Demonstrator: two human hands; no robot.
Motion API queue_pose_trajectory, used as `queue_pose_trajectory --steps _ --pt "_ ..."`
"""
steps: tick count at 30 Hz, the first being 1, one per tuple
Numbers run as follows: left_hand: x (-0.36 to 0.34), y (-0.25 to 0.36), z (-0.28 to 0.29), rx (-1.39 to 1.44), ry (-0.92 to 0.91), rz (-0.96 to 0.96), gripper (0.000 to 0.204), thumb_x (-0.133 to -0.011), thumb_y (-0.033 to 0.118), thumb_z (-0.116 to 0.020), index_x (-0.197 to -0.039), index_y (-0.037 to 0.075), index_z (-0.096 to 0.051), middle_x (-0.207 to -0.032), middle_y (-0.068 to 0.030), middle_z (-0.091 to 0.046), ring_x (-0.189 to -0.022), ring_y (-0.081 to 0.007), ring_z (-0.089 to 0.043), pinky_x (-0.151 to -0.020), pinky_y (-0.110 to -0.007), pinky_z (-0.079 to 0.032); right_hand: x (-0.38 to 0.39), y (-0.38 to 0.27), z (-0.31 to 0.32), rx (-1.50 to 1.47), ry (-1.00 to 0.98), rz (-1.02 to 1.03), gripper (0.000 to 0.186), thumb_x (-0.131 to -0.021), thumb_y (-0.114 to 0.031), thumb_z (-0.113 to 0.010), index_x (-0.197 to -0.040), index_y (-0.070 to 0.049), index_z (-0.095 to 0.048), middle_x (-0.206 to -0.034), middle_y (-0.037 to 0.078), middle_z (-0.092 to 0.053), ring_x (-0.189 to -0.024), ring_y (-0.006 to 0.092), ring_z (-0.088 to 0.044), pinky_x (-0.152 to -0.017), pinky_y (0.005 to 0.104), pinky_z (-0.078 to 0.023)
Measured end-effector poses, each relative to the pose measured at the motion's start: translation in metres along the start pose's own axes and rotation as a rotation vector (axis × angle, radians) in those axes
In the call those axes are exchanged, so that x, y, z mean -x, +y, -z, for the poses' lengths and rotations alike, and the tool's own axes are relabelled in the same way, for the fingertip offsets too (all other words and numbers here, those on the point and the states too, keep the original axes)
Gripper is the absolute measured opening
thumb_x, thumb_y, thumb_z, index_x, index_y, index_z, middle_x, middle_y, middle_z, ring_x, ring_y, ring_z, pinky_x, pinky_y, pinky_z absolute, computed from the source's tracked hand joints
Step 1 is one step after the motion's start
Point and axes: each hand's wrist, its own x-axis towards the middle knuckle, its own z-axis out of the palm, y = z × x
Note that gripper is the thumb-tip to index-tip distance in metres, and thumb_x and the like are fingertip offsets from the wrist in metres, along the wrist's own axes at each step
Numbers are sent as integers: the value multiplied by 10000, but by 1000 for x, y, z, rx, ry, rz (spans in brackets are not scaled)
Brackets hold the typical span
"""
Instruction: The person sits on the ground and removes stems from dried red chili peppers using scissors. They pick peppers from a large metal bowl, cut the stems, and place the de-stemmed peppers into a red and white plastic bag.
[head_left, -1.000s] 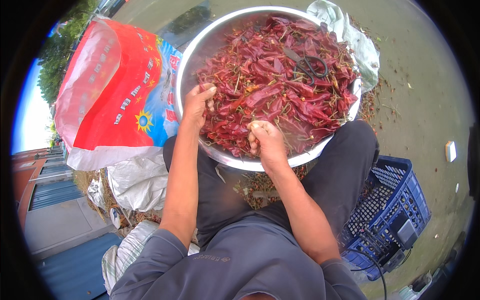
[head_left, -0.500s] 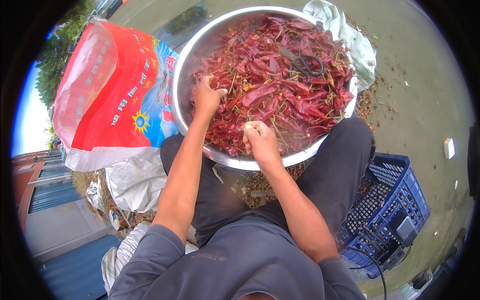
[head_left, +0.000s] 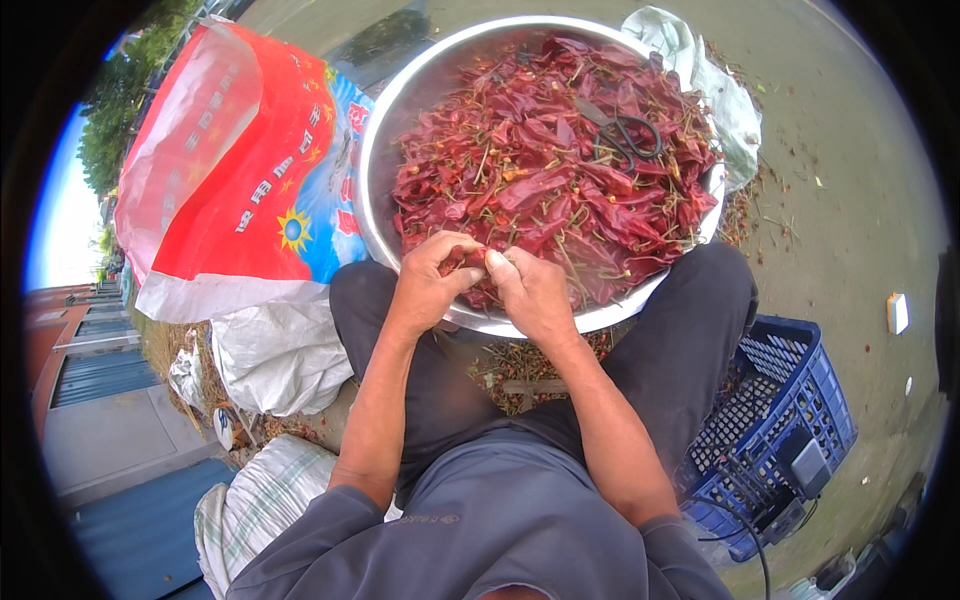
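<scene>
A wide metal basin (head_left: 372, 190) before my knees is heaped with dried red chili peppers (head_left: 540, 160), many with pale stems. Over its near edge my two hands meet. My left hand (head_left: 425, 285) is closed around a dried chili pepper (head_left: 472, 259), a bit of red showing between its fingers. My right hand (head_left: 535, 295) pinches with thumb and fingertips at that chili's right end; the stem there is hidden. Black-handled scissors (head_left: 632, 138) lie on the heap toward the back right, away from both hands.
A large red, white and blue printed sack (head_left: 255, 170) stands left of the basin, white sacks (head_left: 280, 365) below it. A white bag (head_left: 725, 110) lies behind the basin's right side. A blue plastic crate (head_left: 775, 400) sits by my right knee; stems litter the ground (head_left: 520, 375).
My left hand has come back from the heap toward me and right, now with a chili pepper. It meets my right hand, which has stayed near the basin's front edge.
</scene>
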Motion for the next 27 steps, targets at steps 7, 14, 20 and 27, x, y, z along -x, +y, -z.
queue_pose_trajectory --steps 7,14,20,27 --pt "-4 11 8 -303 -135 -15 354 -823 36 -748 -1172 9 -696 -1042 -100 -710 -998 -209 -669 -888 -332 -518 0 -5 6 137 13 97 422 -1023 -342 -580 -755 -17 -600 -631 223 -579 -593 430 -600 -544 484 -450" --pt "4 7 -14 -360 -88 -138 233 -813 23 -704 -1044 19 -679 -887 -150 -668 -859 -324 -639 -777 -411 -505 -2 -17 22 485 -24 355 294 -941 -255 -648 -733 -51 -612 -616 151 -603 -588 364 -632 -531 459 -491" --pt "3 15 -22 -327 -34 -113 197 -862 46 -707 -1056 18 -684 -865 -148 -680 -802 -274 -669 -733 -371 -517 -8 -12 24 462 87 401 303 -961 -212 -620 -704 -56 -578 -614 101 -603 -562 302 -622 -511 410 -473" --pt "-20 17 -18 242 -119 31 205 -930 105 -730 -1092 -16 -698 -909 -24 -712 -830 -76 -619 -759 -261 -512 -9 -31 27 -494 68 -173 358 -1031 -239 -534 -745 -27 -575 -583 23 -536 -502 98 -492 -487 283 -401"
